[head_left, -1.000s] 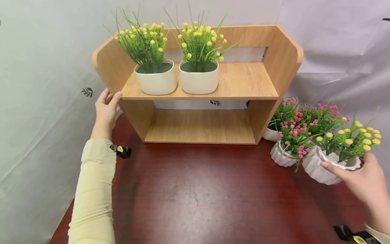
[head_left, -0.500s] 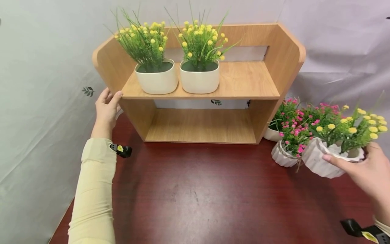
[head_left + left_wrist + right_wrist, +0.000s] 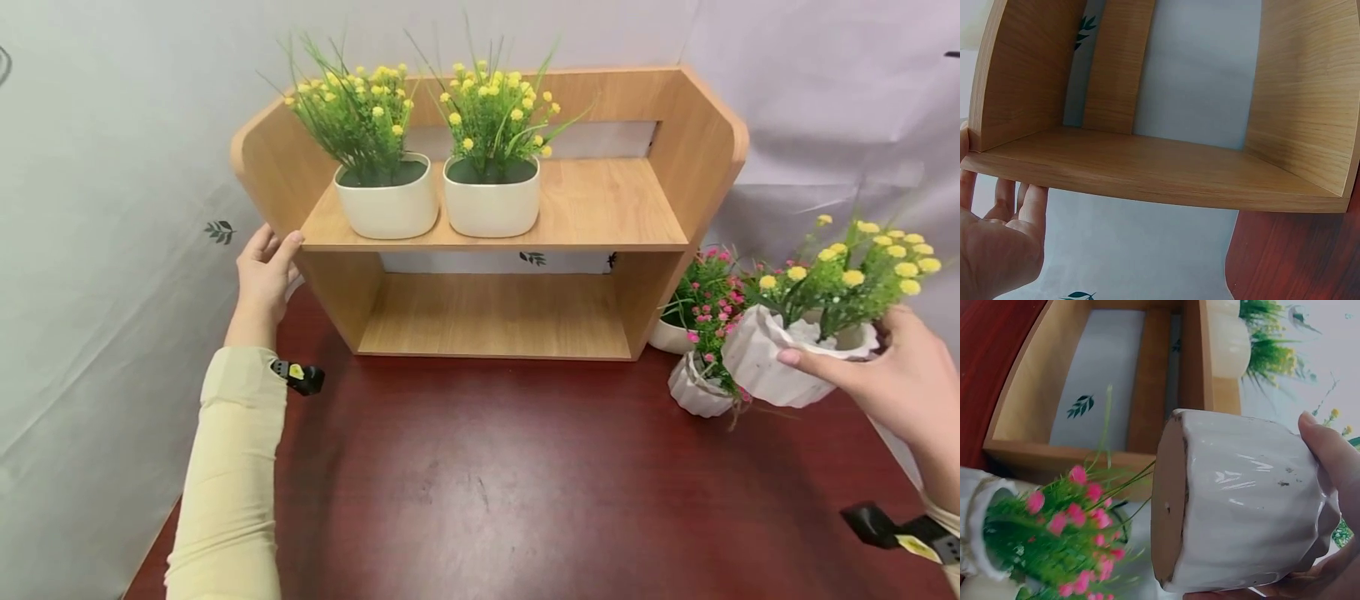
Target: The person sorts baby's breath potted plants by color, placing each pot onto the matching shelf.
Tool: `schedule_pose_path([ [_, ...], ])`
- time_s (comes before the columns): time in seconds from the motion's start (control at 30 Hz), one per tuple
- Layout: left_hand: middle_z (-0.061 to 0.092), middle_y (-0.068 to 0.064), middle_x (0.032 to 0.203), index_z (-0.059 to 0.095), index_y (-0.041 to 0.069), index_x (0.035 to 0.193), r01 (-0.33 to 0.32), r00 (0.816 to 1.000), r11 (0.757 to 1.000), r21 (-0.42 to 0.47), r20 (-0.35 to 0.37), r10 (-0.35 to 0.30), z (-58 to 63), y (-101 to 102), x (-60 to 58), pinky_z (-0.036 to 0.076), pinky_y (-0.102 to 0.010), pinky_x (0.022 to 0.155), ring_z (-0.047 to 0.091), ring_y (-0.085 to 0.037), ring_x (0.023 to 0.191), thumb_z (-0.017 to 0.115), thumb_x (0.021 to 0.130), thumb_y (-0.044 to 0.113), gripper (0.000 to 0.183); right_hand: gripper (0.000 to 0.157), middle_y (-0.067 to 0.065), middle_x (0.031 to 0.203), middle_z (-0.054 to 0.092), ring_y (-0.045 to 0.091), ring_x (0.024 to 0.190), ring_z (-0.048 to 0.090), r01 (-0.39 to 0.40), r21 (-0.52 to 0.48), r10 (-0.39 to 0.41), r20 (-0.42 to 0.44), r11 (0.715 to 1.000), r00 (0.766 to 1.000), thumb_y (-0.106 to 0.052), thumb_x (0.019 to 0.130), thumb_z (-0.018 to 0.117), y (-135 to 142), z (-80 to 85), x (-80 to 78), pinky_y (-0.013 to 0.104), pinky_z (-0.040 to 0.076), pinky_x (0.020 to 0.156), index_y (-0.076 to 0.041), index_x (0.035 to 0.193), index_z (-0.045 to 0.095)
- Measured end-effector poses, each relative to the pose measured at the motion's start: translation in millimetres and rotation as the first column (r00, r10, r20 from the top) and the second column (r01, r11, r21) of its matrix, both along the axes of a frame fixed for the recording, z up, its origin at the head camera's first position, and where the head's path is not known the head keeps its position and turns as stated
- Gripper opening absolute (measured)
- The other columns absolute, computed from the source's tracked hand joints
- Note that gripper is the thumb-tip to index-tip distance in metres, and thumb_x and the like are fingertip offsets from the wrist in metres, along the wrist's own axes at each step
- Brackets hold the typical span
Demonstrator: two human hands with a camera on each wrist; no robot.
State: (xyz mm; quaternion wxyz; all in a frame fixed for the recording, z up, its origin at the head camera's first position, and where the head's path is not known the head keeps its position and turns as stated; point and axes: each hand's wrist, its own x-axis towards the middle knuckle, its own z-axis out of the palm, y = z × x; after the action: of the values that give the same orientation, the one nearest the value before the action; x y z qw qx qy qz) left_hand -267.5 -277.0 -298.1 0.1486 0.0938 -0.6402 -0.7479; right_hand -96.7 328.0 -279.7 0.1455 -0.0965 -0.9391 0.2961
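My right hand (image 3: 903,371) holds a white ribbed flowerpot (image 3: 780,358) of yellow flowers by its rim, thumb on the near side. The pot is tilted and raised above the table, its flat base (image 3: 1169,509) facing the right wrist camera. Behind it stand pots with pink flowers (image 3: 716,312), partly hidden. My left hand (image 3: 262,279) grips the left side of a two-tier wooden shelf (image 3: 491,246), thumb at the upper board's front corner. On that upper board stand two cream oval pots (image 3: 386,208) with yellow flowers and long grass.
The shelf's lower board (image 3: 491,321) bears nothing visible. A dark red table (image 3: 480,467) spreads in front of it. Pale cloth with leaf prints (image 3: 112,250) hangs behind and at the left. A small twine-tied white pot (image 3: 697,387) stands close to the shelf's right side.
My right hand has lifted the white ribbed pot higher and slightly left, so it now covers more of the pink flowers. My left hand keeps its grip on the shelf.
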Motion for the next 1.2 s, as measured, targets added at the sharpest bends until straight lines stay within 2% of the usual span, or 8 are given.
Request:
schedule_pose_path([
  [0.1, 0.042, -0.009, 0.146, 0.052, 0.026, 0.137, -0.006, 1.000, 1.000, -0.002, 0.005, 0.006, -0.5, -0.1, 0.9, 0.029, -0.043, 0.114, 0.049, -0.020, 0.126, 0.068, 0.088, 0.021, 0.052, 0.050, -0.030, 0.078, 0.044, -0.007, 0.072, 0.037, -0.018, 0.003, 0.018, 0.035, 1.000, 0.999, -0.036, 0.071, 0.083, -7.8, 10.1, -5.9, 0.019, 0.031, 0.057, -0.033, 0.106, 0.048],
  [0.2, 0.042, -0.009, 0.146, 0.053, 0.027, 0.136, -0.020, 1.000, 1.000, 0.001, 0.013, 0.020, -0.8, -1.6, 2.0, 0.029, -0.043, 0.114, 0.048, -0.021, 0.127, 0.068, 0.087, 0.021, 0.052, 0.049, -0.019, 0.083, 0.048, -0.003, 0.072, 0.039, -0.034, -0.006, 0.034, 0.051, 0.999, 0.998, -0.038, 0.072, 0.082, -17.4, 19.0, -13.2, 0.020, 0.033, 0.056, -0.033, 0.104, 0.045],
  [0.37, 0.042, -0.009, 0.146, 0.052, 0.026, 0.136, -0.016, 1.000, 1.000, 0.010, 0.007, 0.016, -0.9, -2.3, 2.5, 0.030, -0.043, 0.114, 0.050, -0.020, 0.125, 0.068, 0.088, 0.020, 0.051, 0.053, 0.002, 0.085, 0.045, 0.010, 0.068, 0.039, -0.038, 0.003, 0.038, 0.058, 0.999, 0.998, -0.043, 0.073, 0.080, -33.6, 32.1, -24.6, 0.024, 0.034, 0.052, -0.020, 0.106, 0.045],
  [0.47, 0.043, -0.009, 0.146, 0.052, 0.026, 0.136, -0.010, 1.000, 1.000, 0.001, 0.005, 0.010, -0.6, -1.6, 1.8, 0.030, -0.044, 0.113, 0.050, -0.020, 0.125, 0.068, 0.088, 0.021, 0.051, 0.053, 0.002, 0.082, 0.044, 0.012, 0.069, 0.039, -0.039, -0.023, 0.040, 0.055, 0.999, 0.998, -0.044, 0.073, 0.080, -41.4, 37.3, -30.1, 0.026, 0.034, 0.052, -0.019, 0.102, 0.044],
  [0.67, 0.041, -0.008, 0.148, 0.051, 0.028, 0.137, -0.012, 1.000, 0.999, -0.048, 0.021, 0.013, 0.8, -1.1, 0.8, 0.030, -0.044, 0.113, 0.045, -0.024, 0.131, 0.068, 0.088, 0.024, 0.052, 0.048, -0.018, 0.082, 0.052, 0.001, 0.070, 0.048, -0.085, -0.112, 0.086, 0.008, 0.990, 0.996, -0.042, 0.072, 0.081, -57.4, 44.8, -43.1, 0.017, 0.040, 0.055, -0.027, 0.104, 0.049],
  [0.9, 0.041, -0.009, 0.147, 0.052, 0.025, 0.137, -0.011, 1.000, 1.000, 0.001, 0.002, 0.011, 2.0, -2.7, -0.7, 0.030, -0.043, 0.113, 0.049, -0.021, 0.127, 0.068, 0.088, 0.021, 0.052, 0.060, 0.000, 0.086, 0.051, 0.011, 0.067, 0.047, -0.108, -0.102, 0.110, 0.013, 0.989, 0.994, -0.049, 0.071, 0.079, -85.6, 57.3, -57.5, 0.025, 0.041, 0.051, -0.010, 0.104, 0.049],
  [1.0, 0.042, -0.010, 0.147, 0.052, 0.024, 0.137, -0.003, 1.000, 1.000, 0.020, -0.007, 0.003, 0.9, -2.3, -1.1, 0.030, -0.043, 0.113, 0.050, -0.021, 0.125, 0.068, 0.088, 0.019, 0.053, 0.062, 0.002, 0.089, 0.050, 0.013, 0.069, 0.047, -0.125, -0.113, 0.127, 0.014, 0.986, 0.992, -0.051, 0.071, 0.079, -95.0, 60.4, -63.0, 0.025, 0.041, 0.053, -0.010, 0.105, 0.048],
  [1.2, 0.041, -0.009, 0.148, 0.050, 0.026, 0.138, 0.000, 1.000, 1.000, -0.021, 0.009, 0.000, -0.2, -0.5, -2.0, 0.031, -0.043, 0.113, 0.046, -0.024, 0.130, 0.067, 0.089, 0.022, 0.053, 0.068, 0.000, 0.101, 0.052, 0.011, 0.079, 0.049, -0.145, -0.169, 0.146, -0.003, 0.975, 0.989, -0.051, 0.070, 0.079, -108.8, 65.0, -72.1, 0.020, 0.042, 0.058, -0.013, 0.117, 0.049],
])
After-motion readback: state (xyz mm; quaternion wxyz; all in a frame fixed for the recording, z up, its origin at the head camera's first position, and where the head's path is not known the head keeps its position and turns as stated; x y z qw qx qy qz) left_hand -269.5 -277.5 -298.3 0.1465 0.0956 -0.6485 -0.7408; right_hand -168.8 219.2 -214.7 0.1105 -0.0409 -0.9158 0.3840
